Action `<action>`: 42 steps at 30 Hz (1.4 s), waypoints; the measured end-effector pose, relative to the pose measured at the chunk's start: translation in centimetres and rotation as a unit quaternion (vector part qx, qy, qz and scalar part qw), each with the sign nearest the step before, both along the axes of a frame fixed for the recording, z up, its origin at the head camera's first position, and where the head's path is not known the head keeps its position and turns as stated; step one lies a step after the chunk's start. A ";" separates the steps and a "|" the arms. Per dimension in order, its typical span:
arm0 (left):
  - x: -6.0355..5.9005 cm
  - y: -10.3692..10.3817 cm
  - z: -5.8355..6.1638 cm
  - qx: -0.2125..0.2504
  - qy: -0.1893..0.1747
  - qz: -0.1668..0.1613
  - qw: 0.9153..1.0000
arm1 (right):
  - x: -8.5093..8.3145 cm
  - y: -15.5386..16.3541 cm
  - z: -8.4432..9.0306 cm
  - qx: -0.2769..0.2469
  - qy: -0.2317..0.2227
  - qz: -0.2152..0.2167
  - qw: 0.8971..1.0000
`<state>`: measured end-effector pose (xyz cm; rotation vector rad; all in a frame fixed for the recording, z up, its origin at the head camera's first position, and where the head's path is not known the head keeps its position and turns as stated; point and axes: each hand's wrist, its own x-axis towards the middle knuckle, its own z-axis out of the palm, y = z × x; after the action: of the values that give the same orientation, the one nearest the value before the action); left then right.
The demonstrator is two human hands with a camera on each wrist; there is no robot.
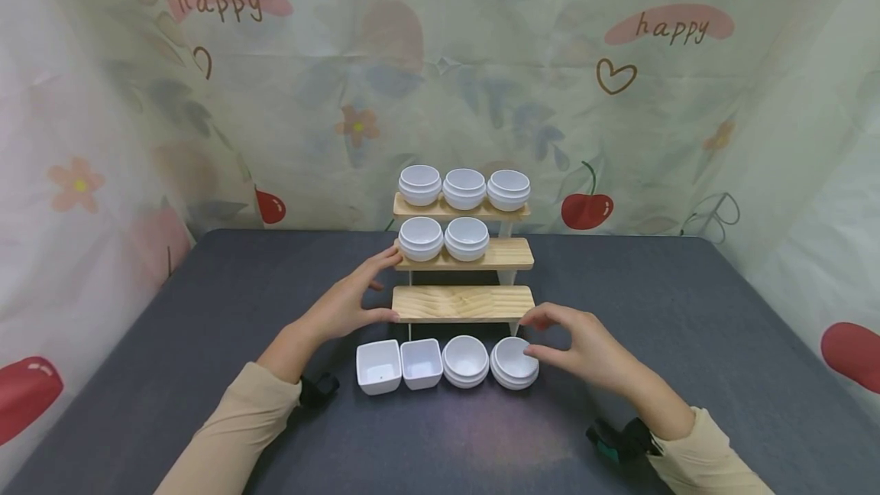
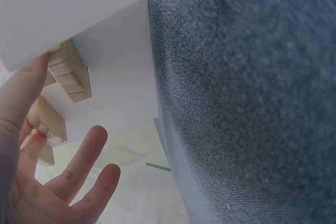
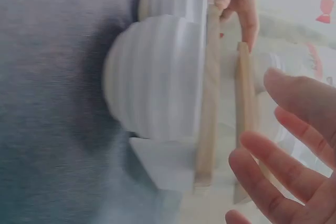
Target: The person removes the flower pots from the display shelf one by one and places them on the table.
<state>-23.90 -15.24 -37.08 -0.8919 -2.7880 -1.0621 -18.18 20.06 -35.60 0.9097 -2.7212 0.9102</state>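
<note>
A three-tier display stand has pale wooden shelves, the lowest shelf (image 1: pixel 463 302) bare. My left hand (image 1: pixel 337 304) is at the stand's left side, thumb at the lowest shelf's end and forefinger up by the middle shelf (image 1: pixel 512 252). In the left wrist view its other fingers (image 2: pixel 84 156) spread loosely beneath the wooden ends (image 2: pixel 68 72). My right hand (image 1: pixel 584 346) hovers by the rightmost round white bowl (image 1: pixel 514 363), thumb tip overlapping its rim, forefinger near the lowest shelf's right end. In the right wrist view its fingers (image 3: pixel 278 166) are apart, beside ridged round bowls (image 3: pixel 157 77).
Left of that bowl stand another round bowl (image 1: pixel 465 361) and two square white bowls, one the leftmost (image 1: pixel 379 367). Two round bowls (image 1: pixel 421 239) sit on the middle shelf, three (image 1: pixel 464 189) on the top. A patterned curtain (image 1: pixel 440 98) hangs behind the dark cloth-covered table (image 1: pixel 440 449).
</note>
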 end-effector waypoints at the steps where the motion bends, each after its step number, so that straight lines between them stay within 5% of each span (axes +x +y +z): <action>1: 0.0 0.0 0.0 0.000 0.000 0.000 1.000 | -0.1 -0.1 0.3 -0.004 0.009 -0.001 1.000; 22: -0.1 0.0 0.0 0.009 0.003 -0.007 1.000 | -3.8 -3.8 3.6 -0.078 0.016 -0.064 0.995; 42: -0.1 0.0 0.0 0.009 0.003 -0.010 1.000 | -6.2 -6.3 3.5 -0.126 -0.011 -0.091 0.988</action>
<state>-23.97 -15.29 -37.10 -0.9206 -2.7652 -1.0832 -24.37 13.74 -32.12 0.5963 -2.5739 1.1958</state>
